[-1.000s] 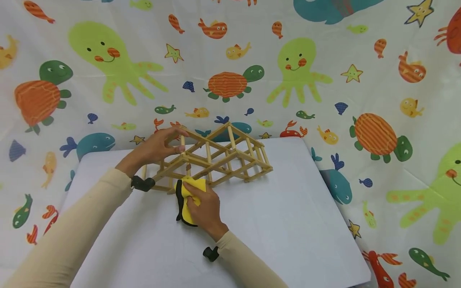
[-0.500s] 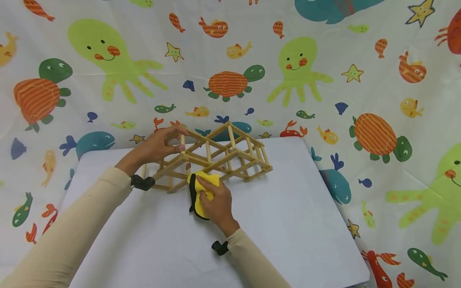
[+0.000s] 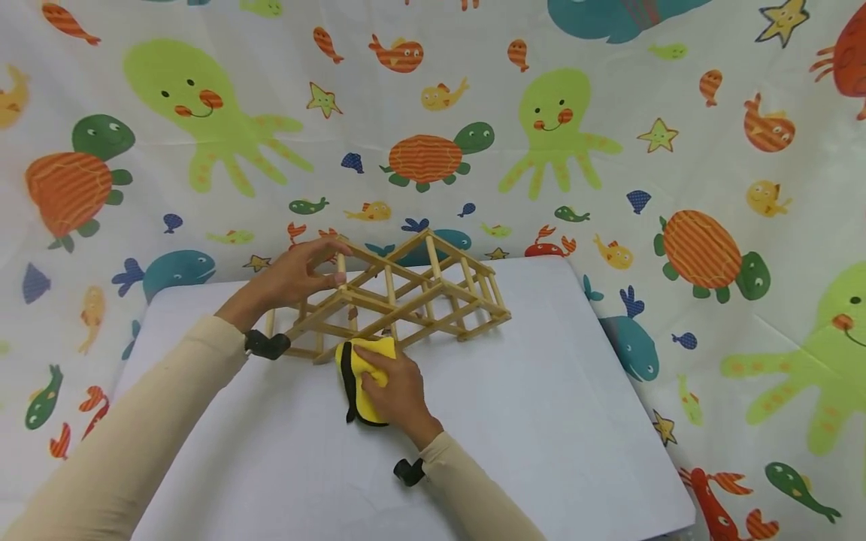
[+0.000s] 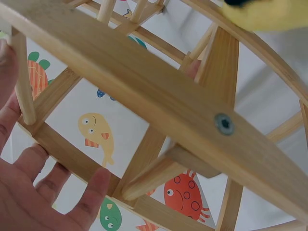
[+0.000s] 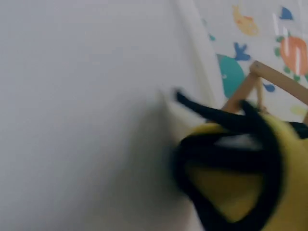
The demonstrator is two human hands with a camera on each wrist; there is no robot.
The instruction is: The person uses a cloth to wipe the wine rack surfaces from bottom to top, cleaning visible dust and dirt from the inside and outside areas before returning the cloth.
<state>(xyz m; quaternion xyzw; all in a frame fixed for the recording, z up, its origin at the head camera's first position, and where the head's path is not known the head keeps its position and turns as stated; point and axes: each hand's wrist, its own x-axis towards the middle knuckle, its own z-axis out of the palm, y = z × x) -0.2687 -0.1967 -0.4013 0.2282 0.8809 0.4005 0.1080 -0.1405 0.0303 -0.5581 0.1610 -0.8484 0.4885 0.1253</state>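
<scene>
A folding wooden rack (image 3: 443,288) of crossed slats and round dowels stands towards the back of the table. My left hand (image 3: 287,278) grips its left end; in the left wrist view, the fingers (image 4: 96,192) lie along a slat beside a dowel. A bunched yellow cloth (image 3: 365,409) with black edging is in my right hand (image 3: 402,394), pinched against the rack's front lower slats. The right wrist view shows the cloth (image 5: 293,183) blurred and close, hiding the right fingers. A screw head (image 4: 224,123) sits in the nearest slat in the left wrist view.
A white-covered table (image 3: 541,421) with a rounded corner lies beneath. Behind it hangs a sea-animal curtain (image 3: 433,90), close to the rack's back. Black wrist cameras (image 3: 409,472) are worn on both wrists.
The right hand with the cloth moves right along the rack's front, then back left and slightly down. The left hand and the rack stay in place.
</scene>
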